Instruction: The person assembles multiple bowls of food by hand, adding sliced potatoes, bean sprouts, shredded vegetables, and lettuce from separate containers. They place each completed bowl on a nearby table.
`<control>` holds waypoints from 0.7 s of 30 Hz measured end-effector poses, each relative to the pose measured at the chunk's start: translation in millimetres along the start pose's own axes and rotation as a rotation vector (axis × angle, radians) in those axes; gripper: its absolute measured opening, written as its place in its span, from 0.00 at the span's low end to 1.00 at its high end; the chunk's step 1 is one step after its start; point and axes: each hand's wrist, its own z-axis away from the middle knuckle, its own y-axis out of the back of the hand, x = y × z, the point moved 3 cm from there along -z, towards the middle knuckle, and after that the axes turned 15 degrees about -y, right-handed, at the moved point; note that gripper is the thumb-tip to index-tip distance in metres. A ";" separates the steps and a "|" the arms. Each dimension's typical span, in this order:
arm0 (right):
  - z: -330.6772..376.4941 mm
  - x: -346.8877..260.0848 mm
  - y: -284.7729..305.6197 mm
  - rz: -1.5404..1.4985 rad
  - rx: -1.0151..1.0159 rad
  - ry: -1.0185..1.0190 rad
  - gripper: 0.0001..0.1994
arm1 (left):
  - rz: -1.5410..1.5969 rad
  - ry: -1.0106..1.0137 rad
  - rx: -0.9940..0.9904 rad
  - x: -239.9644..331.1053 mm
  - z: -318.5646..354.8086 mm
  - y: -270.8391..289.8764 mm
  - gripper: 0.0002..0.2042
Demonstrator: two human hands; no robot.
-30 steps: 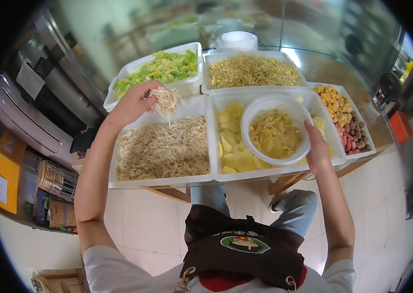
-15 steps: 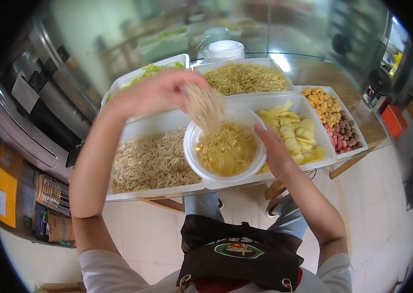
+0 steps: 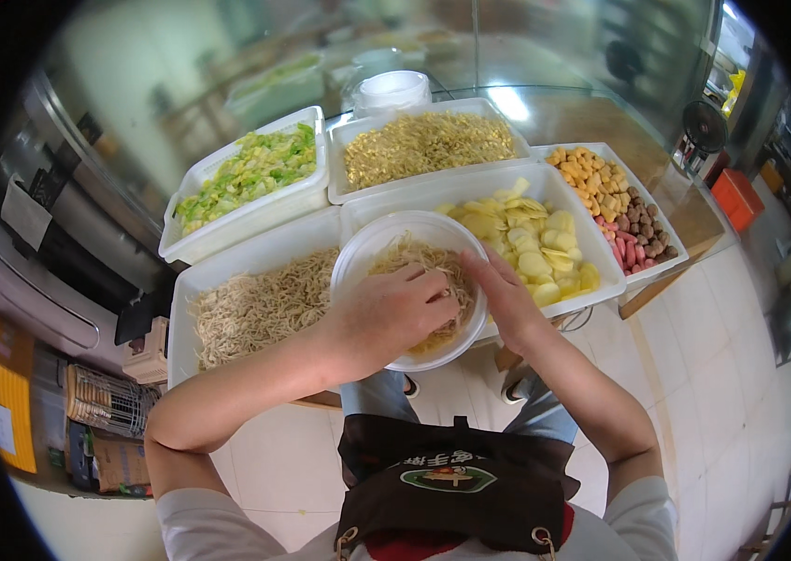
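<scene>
A round white plastic bowl (image 3: 349,245) is held tilted over the front trays. My right hand (image 3: 509,304) grips its right side, the thumb near the rim and the palm along the outer wall. Inside the bowl, pale thin food strips (image 3: 412,251) lie on top of yellowish food. My left hand (image 3: 393,313) reaches in from the left, its fingers bent down onto these strips; the fingertips are partly hidden. Left of the bowl, a white tray (image 3: 182,323) holds a heap of similar beige strips (image 3: 260,304). Pale yellow potato slices (image 3: 545,251) fill the tray to its right.
Behind stand a tray of bean sprouts (image 3: 428,145) and a white basket of chopped green leaves (image 3: 250,173). White stacked bowls (image 3: 393,92) are near the glass. At right, a tray (image 3: 674,229) holds yellow pieces, brown balls and pink sausages. A wire basket (image 3: 120,400) is at left.
My left hand has come down from above the far left of the bowl into it, with the strips it carried now in the bowl. My right hand still holds the bowl.
</scene>
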 end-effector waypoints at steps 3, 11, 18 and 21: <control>2.5 -8.8 -2.4 -0.074 -0.010 -0.008 0.20 | 0.062 0.103 0.150 -16.1 -0.7 19.1 0.09; 4.6 -15.0 4.9 -0.142 -0.016 0.004 0.20 | 0.441 0.270 0.202 -35.1 -8.0 26.1 0.08; 7.2 -7.5 13.5 -0.065 0.019 0.019 0.19 | 0.640 0.378 0.147 -37.9 -14.8 22.7 0.10; 7.8 -7.7 14.3 -0.069 -0.001 0.014 0.19 | 0.689 0.399 0.181 -37.6 -19.2 32.0 0.10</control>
